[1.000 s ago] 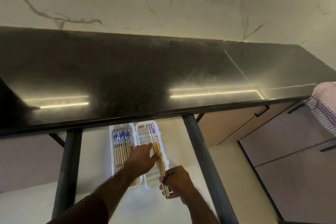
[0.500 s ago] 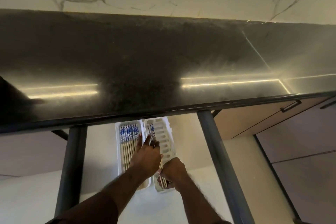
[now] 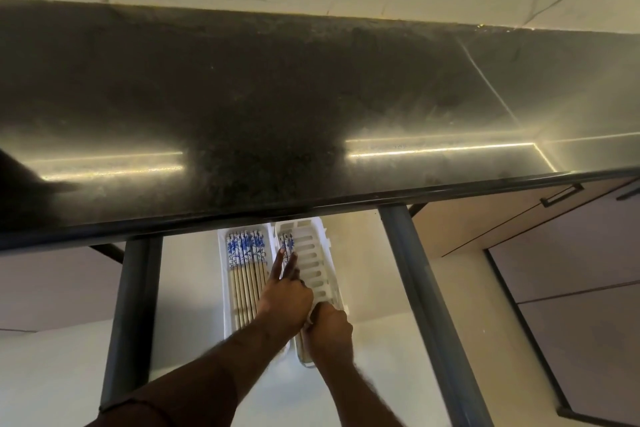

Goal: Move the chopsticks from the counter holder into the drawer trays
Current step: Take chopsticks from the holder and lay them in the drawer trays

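Note:
In the open drawer lie two white slotted trays side by side. The left tray (image 3: 222,291) is filled with several wooden chopsticks with blue-and-white tops (image 3: 245,255). The right tray (image 3: 323,255) holds a few chopsticks (image 3: 287,241) along its left side. My left hand (image 3: 285,298) rests on these, two fingers stretched flat along them. My right hand (image 3: 329,328) is curled around their lower ends at the tray's near end. No counter holder is in view.
The black stone counter (image 3: 277,97) overhangs the far end of the drawer and hides the trays' far rims. Dark drawer rails (image 3: 133,305) (image 3: 417,288) run along both sides. Cabinet fronts with a black handle (image 3: 561,196) stand at the right.
The chopsticks held above the right tray have been lowered into it. My left hand went from pinching them to lying flat on them. The view has tilted down.

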Demonstrator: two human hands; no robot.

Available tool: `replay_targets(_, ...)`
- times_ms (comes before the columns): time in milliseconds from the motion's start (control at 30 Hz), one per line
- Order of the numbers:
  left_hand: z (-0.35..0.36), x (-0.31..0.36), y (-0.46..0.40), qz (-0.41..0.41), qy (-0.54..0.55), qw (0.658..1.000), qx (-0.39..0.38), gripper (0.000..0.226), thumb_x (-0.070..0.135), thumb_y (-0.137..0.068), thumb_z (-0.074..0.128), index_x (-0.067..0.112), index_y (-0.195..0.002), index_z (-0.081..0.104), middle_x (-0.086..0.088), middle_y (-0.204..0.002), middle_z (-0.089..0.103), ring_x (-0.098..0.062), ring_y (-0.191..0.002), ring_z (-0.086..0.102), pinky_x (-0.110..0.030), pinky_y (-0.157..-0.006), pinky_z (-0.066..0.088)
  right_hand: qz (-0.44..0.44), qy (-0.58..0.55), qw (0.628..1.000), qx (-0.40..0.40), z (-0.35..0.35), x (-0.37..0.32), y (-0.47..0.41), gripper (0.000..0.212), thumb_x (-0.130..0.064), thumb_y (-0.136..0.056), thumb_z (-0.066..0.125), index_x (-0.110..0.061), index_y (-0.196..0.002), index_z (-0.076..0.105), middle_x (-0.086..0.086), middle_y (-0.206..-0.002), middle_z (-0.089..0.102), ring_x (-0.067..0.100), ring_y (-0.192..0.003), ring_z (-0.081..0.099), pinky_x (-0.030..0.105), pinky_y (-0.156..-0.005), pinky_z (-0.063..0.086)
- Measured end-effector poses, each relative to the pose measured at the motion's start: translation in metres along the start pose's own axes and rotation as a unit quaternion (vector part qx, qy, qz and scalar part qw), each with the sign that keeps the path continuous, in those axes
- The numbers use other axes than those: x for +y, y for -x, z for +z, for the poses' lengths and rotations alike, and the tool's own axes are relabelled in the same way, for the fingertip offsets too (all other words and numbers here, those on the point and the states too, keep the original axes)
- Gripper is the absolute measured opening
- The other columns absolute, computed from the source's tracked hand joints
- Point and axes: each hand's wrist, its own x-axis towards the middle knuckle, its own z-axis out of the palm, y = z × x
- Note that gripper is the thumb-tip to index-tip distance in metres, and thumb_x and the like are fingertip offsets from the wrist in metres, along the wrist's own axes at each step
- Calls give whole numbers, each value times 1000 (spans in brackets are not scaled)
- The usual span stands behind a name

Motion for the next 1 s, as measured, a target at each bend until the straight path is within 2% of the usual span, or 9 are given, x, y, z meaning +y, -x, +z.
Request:
replay_targets(333, 1, -2, -5, -1, 42, 999, 16, 39, 40, -93, 55, 11, -119, 60, -9, -134, 59, -33, -147, 16, -48, -103, -30, -42, -3, 999, 8, -6, -5, 12, 28, -35, -96, 49, -18, -111, 64, 2, -113, 70, 21, -104, 66, 26, -89, 50)
replay_targets(467, -12, -7, 2, 12, 24, 999, 43, 40, 40, -94, 52, 13, -122, 59, -11, -137, 56, -36, -147, 11, -50, -107, -25, -43, -11, 999, 2, -27, -5, 19, 30, -30, -96, 52, -14, -119, 61, 5, -119, 67, 24, -109, 64, 27, -94, 48)
replay_targets(600, -36, -3, 17, 14, 47, 995, 81, 46, 42, -98, 43, 13, -132, 53, -13, -148, 44, -37, -147, 11, -54, -116, -14, -64, -8, 998, 22, -64, -5, 31, 27, -22, -93, 57, -14, -118, 63, 2, -119, 68, 20, -106, 65, 23, -90, 48)
replay_targets(700, -61, 3, 36, 9, 75, 990, 115, 40, 32, -97, 51, 15, -133, 53, -10, -149, 43, -34, -147, 17, -51, -113, -12, -76, 3, 995, 59, -96, -7, 48, 28, -20, -93, 58, -16, -120, 62, 1, -122, 66, 22, -109, 63, 24, -88, 47)
replay_targets(733, -70, 4, 42, 7, 85, 989, 122, 40, 29, -95, 54, 15, -133, 53, -9, -149, 44, -34, -146, 20, -50, -114, -8, -76, 1, 995, 71, -106, -8, 54, 29, -20, -93, 59, -17, -121, 62, 1, -123, 66, 22, -110, 63, 25, -89, 48)
replay_targets(800, -92, 7, 58, 6, 106, 984, 144, 39, 25, -94, 57, 14, -131, 55, -9, -145, 48, -31, -142, 31, -48, -118, 11, -85, -11, 991, 101, -128, -12, 72, 30, -18, -93, 61, -17, -122, 62, 1, -123, 67, 21, -110, 63, 26, -89, 49)
replay_targets(900, -125, 11, 86, -22, 232, 952, 201, 37, 22, -96, 54, 18, -133, 53, -4, -134, 59, -20, -124, 54, -32, -104, 41, -109, -37, 983, 146, -154, -16, 102, 29, -13, -92, 60, -17, -120, 64, 1, -118, 69, 20, -106, 65, 28, -87, 50)
replay_targets(1000, -156, 16, 130, -43, 288, 921, 260, 37, 24, -98, 51, 23, -135, 52, 1, -129, 64, -15, -112, 63, -26, -93, 48, -149, -53, 969, 189, -175, -20, 142, 28, -8, -92, 58, -15, -118, 64, 3, -114, 71, 19, -102, 66, 28, -88, 51)
